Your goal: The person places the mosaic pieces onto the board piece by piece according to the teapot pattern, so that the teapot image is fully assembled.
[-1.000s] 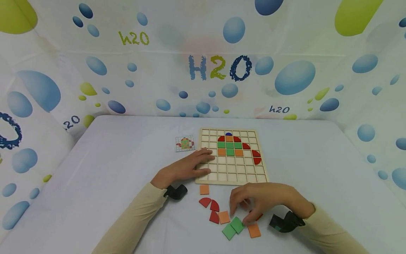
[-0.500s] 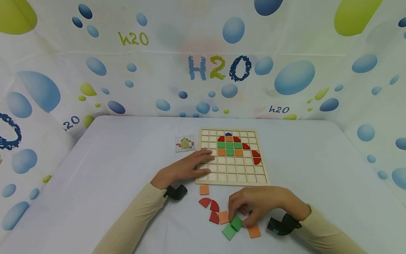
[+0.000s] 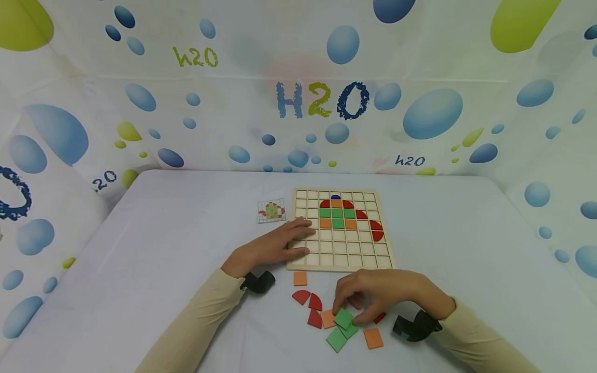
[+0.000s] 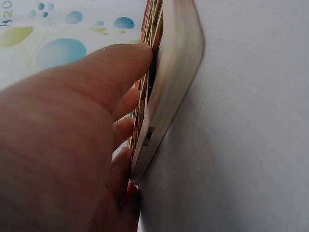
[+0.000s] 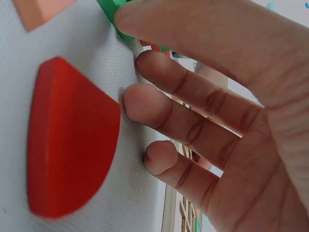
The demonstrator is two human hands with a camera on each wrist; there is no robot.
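My right hand [image 3: 380, 295] pinches a green square tile [image 3: 344, 317] between thumb and forefinger, over a second green tile [image 3: 350, 331]. In the right wrist view its other fingers [image 5: 147, 105] spread behind a red quarter-circle tile [image 5: 75, 140]; the thumb overlaps the green edge. My left hand [image 3: 275, 243] rests on the left side of the wooden grid board [image 3: 345, 262], fingers extended; its thumb [image 4: 120, 65] lies along the frame in the left wrist view. Set in the board are green, orange and red tiles, plus a blue piece [image 3: 336, 197] at the top.
Loose on the white table lie another green tile [image 3: 336, 340], orange squares such as one [image 3: 300, 278] below the board, and several red quarter-circles [image 3: 314, 318]. A pattern card [image 3: 271, 211] lies left of the board. A printed backdrop [image 3: 233, 103] rises behind the table.
The right thumb and forefinger have come together on a green tile and raised it slightly, shifting left, uncovering the green tile beneath. My left hand has stayed on the board.
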